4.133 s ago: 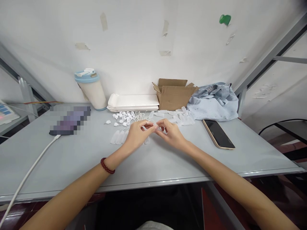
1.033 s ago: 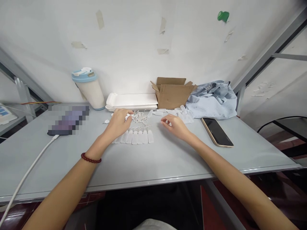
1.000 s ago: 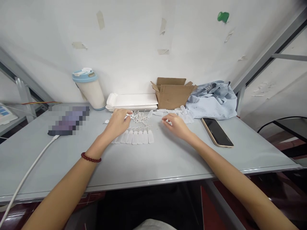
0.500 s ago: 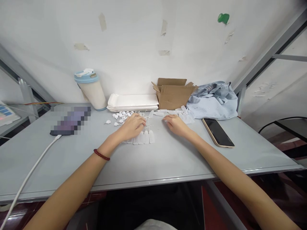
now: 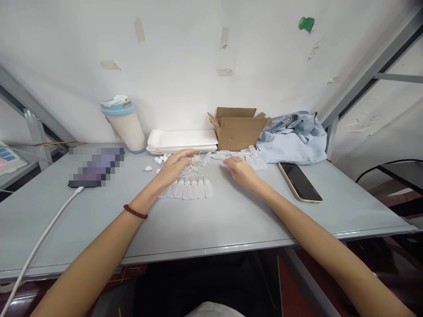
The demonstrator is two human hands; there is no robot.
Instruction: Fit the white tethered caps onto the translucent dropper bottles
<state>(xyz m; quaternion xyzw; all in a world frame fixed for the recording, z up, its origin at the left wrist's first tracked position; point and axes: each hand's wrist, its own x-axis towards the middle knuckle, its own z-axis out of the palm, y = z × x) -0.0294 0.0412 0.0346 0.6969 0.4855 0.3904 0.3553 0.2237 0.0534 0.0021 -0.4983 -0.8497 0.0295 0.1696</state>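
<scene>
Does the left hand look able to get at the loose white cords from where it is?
Probably yes: the left hand is right beside the loose white cords, and nothing covers the part that shows. The row of translucent pieces lies on their near side, seemingly out of the way.

From my end the picture is bright, with soft light spread evenly over the wall (image 5: 178, 57) and a dull sheen on the table (image 5: 211, 224). Its front edge (image 5: 211, 252) catches thin glare, while I get deep shadow underneath. The wide lens stretches the sides, blocky pixels cover the charging phone (image 5: 97, 167), and the white pieces (image 5: 187, 190) look pale and soft.
</scene>
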